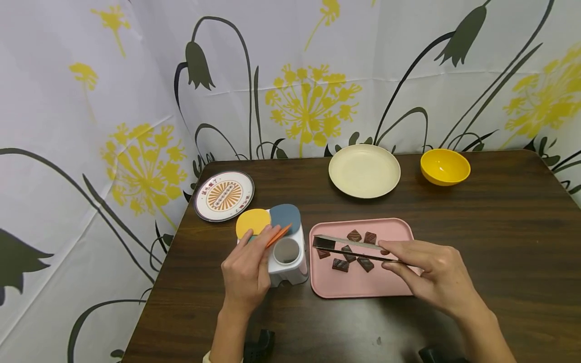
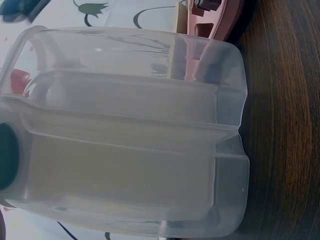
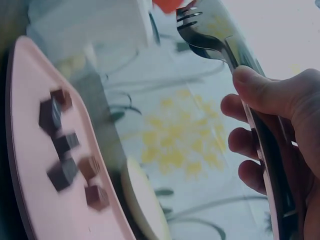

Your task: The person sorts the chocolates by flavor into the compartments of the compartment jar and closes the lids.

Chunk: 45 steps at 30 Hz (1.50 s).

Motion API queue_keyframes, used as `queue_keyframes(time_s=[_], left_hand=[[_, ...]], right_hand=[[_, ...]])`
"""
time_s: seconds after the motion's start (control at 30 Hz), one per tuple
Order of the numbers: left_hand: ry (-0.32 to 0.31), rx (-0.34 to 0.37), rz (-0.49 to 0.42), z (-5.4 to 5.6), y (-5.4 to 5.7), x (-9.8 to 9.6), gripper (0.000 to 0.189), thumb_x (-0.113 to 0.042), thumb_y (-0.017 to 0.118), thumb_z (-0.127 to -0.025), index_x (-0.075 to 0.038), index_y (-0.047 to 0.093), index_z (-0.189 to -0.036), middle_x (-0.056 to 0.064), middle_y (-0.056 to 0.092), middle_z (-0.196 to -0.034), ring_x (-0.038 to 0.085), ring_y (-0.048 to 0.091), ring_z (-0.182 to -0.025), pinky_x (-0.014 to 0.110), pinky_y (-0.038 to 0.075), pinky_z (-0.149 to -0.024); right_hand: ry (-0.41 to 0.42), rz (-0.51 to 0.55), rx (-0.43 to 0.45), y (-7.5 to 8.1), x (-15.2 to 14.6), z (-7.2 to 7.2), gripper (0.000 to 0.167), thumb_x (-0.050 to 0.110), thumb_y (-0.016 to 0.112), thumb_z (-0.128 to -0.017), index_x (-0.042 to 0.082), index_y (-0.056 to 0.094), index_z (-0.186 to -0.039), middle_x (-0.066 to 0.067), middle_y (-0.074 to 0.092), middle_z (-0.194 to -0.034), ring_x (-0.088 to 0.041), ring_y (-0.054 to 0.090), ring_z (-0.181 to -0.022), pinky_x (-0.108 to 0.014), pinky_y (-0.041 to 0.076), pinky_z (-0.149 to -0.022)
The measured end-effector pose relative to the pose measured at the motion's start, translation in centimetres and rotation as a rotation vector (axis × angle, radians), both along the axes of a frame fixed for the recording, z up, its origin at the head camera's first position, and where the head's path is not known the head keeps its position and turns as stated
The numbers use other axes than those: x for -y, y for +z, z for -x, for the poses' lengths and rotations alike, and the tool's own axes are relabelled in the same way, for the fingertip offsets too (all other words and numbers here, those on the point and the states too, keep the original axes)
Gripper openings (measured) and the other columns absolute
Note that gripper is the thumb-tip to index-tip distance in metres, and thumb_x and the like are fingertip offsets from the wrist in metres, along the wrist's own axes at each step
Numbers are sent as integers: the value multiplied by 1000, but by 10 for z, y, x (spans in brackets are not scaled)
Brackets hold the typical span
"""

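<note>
At a white, see-through multi-compartment box (image 1: 290, 275), my left hand (image 1: 247, 275) holds an orange lid (image 1: 278, 235) tipped up beside a round opening (image 1: 286, 250). Yellow (image 1: 251, 222) and blue (image 1: 285, 216) lids lie flat, and a teal lid (image 2: 7, 156) shows in the left wrist view. My right hand (image 1: 438, 269) grips metal tongs (image 3: 265, 145), one tip forked, above a pink tray (image 1: 363, 287). Several dark chocolate pieces (image 1: 340, 264) lie on that tray. Something dark shows at the tong tips; whether it is a held piece I cannot tell.
A white printed plate (image 1: 224, 195) lies at the back left. Behind the tray are a cream plate (image 1: 364, 170) and a yellow bowl (image 1: 445, 166). The dark wooden table (image 1: 499, 212) ends at a flower-patterned cloth (image 1: 308, 60).
</note>
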State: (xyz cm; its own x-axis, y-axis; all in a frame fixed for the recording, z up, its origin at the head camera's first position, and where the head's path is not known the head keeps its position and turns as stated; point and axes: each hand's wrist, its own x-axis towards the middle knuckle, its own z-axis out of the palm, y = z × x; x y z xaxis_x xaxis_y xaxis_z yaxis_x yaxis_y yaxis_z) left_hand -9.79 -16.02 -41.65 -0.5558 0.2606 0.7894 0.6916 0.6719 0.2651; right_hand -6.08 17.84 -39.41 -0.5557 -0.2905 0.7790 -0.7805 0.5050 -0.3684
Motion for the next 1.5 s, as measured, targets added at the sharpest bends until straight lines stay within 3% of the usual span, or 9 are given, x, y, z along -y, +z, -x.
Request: queue_keyframes(time_s=[0.27, 0.47, 0.6, 0.83, 1.3, 1.5], left_hand=[[0, -8, 5, 0, -1, -1, 34, -20, 43, -104, -7, 65, -127, 7, 70, -116, 24, 69, -102, 55, 50, -90], [6, -29, 1, 0, -1, -1, 34, -19, 43, -103, -7, 65, -126, 8, 72, -112, 24, 70, -99, 54, 51, -89], [8, -32, 3, 1, -1, -1, 35, -20, 43, -103, -7, 65, -127, 8, 72, -111, 23, 70, -98, 54, 51, -90], [7, -38, -3, 1, -1, -1, 34, -19, 43, -103, -7, 65, -127, 7, 72, -113, 23, 70, -98, 54, 51, -89], [14, -39, -8, 1, -2, -1, 36, -19, 42, -103, -4, 65, -125, 8, 72, -111, 25, 72, -93, 51, 51, -91], [10, -56, -15, 2, -2, -1, 35, -18, 43, -102, -5, 66, -125, 7, 72, -110, 24, 72, -93, 51, 52, -90]], right_hand=[[24, -25, 3, 0, 30, 7, 34, 39, 63, -95, 12, 76, -110, 5, 75, -96, -11, 71, -82, -25, 55, -74], [48, -44, 17, -3, 41, 9, 32, 38, 62, -96, 13, 76, -112, 7, 74, -100, -8, 70, -84, -28, 55, -76], [57, -62, 19, -5, 46, 10, 29, 31, 70, -92, 13, 75, -114, 6, 74, -103, -8, 69, -87, -29, 54, -81], [46, -83, 49, -3, 49, 8, 31, 26, 76, -85, 14, 75, -114, 7, 73, -103, -8, 69, -88, -31, 54, -74], [34, -134, 130, 2, 46, 6, 41, 30, 79, -83, 14, 72, -120, 7, 73, -105, -6, 68, -89, -33, 53, -81], [-18, -150, 180, 4, 37, 2, 48, 34, 80, -81, 17, 70, -124, 9, 71, -106, -4, 67, -86, -31, 54, -69]])
